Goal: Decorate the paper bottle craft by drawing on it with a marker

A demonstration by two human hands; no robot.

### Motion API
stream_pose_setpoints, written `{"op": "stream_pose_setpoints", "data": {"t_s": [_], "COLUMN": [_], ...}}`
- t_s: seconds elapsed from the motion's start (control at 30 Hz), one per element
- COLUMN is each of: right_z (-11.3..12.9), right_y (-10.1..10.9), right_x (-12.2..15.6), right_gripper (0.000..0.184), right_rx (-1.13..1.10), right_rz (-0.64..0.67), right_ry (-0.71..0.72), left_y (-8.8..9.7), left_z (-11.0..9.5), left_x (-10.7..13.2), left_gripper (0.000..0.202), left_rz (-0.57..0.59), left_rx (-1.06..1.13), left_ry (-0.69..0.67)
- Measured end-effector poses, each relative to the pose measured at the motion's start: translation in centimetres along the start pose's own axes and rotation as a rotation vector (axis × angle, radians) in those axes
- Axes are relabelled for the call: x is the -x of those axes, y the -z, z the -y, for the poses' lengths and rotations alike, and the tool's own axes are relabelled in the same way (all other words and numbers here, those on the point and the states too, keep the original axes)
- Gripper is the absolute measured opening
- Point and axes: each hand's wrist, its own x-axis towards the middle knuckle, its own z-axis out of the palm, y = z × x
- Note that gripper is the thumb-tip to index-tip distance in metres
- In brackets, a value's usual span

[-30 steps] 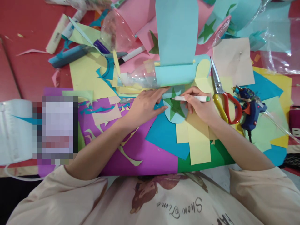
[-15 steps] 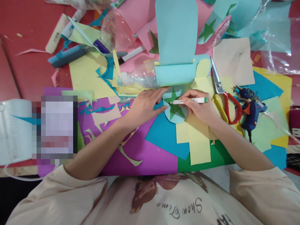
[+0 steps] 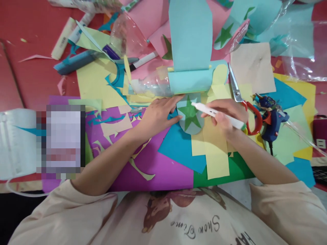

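Note:
My right hand [image 3: 227, 117] grips a white marker [image 3: 204, 109] with a green end, its tip raised above a green star [image 3: 189, 114]. That star lies on a rounded light blue paper piece [image 3: 183, 127]. My left hand [image 3: 162, 112] rests flat with fingers spread, thumb and index fingertips at the left edge of this piece. Just beyond the hands, a clear plastic bottle [image 3: 154, 83] lies on its side, partly wrapped in light blue paper [image 3: 190, 81]. Yellow paper strips [image 3: 217, 160] sit under and beside my right hand.
Scissors [image 3: 252, 119] with red and yellow handles and a blue glue gun [image 3: 276, 124] lie to the right. Purple paper [image 3: 153, 170] with scraps spreads at the left, near a pixelated device [image 3: 63, 136]. Pink and blue paper shapes and a black-and-white marker [image 3: 144, 60] lie farther back.
The marker has lifted off the star and tilted, its back end swinging toward me. My right hand has shifted slightly right. The left hand stays in place.

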Motion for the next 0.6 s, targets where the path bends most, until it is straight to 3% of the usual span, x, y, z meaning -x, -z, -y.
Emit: {"op": "stream_pose_setpoints", "data": {"t_s": [0.1, 0.2, 0.23, 0.33, 0.43, 0.6], "right_z": [0.0, -0.3, -0.5, -1.5, -2.4, -2.8], "right_y": [1.0, 1.7, 1.9, 2.0, 2.0, 2.2], "right_x": [0.1, -1.2, -1.7, -3.0, -3.4, -3.5], "right_gripper": [0.032, 0.031, 0.035, 0.047, 0.045, 0.04], "right_rx": [0.137, 0.294, 0.319, 0.253, 0.142, 0.264], "right_rz": [-0.137, -0.384, -0.38, -0.202, -0.088, -0.145], "right_ry": [0.222, 0.192, 0.151, 0.008, -0.036, -0.011], "left_y": [-0.1, -0.2, -0.2, 0.0, 0.2, 0.3], "left_z": [0.1, 0.1, 0.0, -0.1, -0.1, 0.0], "left_x": [0.1, 0.1, 0.1, 0.0, 0.0, 0.2], "left_gripper": [0.055, 0.054, 0.054, 0.052, 0.05, 0.05], "left_rz": [-0.009, -0.02, -0.021, -0.018, -0.043, -0.134], "left_rx": [-0.002, 0.013, 0.019, 0.032, 0.093, 0.248], "left_ry": [0.005, 0.001, 0.0, 0.002, 0.009, 0.054]}}
